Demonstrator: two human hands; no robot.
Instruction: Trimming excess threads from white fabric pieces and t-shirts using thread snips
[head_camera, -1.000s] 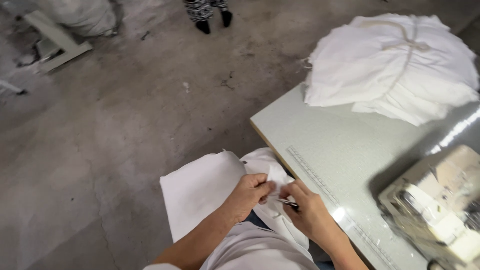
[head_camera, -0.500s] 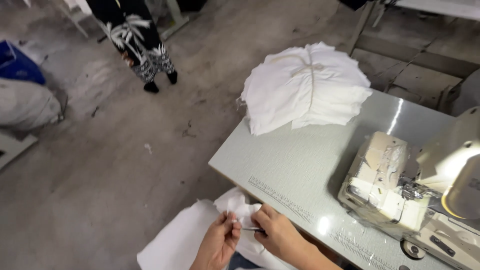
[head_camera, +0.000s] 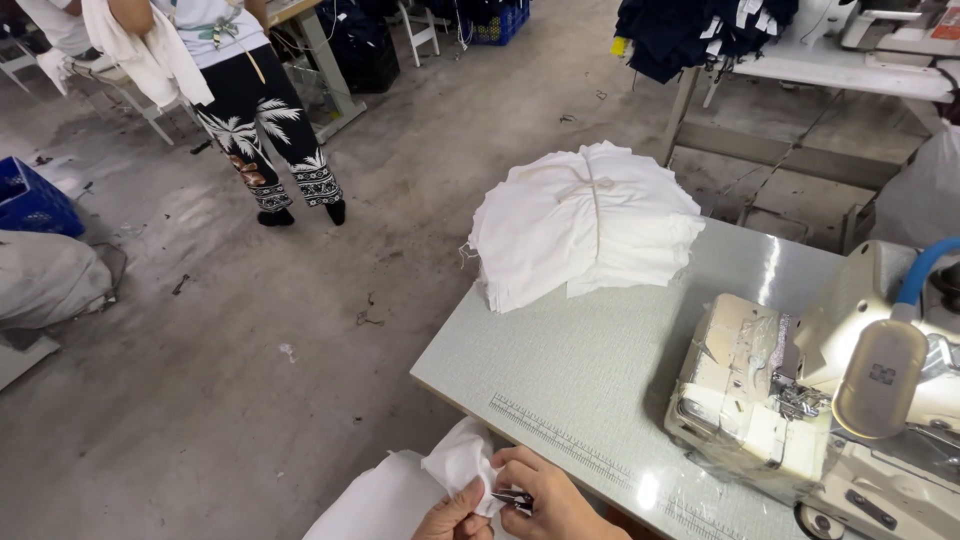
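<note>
White cloth piece (head_camera: 455, 462) pinched by left hand (head_camera: 455, 518) at the bottom edge below the grey table (head_camera: 590, 370), small metal snips (head_camera: 512, 497) gripped in right hand (head_camera: 550, 500), touching the cloth, white fabric stack (head_camera: 585, 225) and sewing machine (head_camera: 800, 400) set on the table

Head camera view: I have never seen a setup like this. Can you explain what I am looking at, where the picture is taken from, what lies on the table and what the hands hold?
The picture comes from a camera worn on a person's head, looking down at their own two bare hands at the bottom edge. The left hand and right hand pinch a small piece of white cloth together, with a small metal tool, perhaps thread snips, between the fingers. They sit at a grey work table with a ruler strip along its near edge. On it lie a stack of white fabric pieces and, to the right, a sewing machine. Another person stands on the concrete floor at the upper left.
</note>
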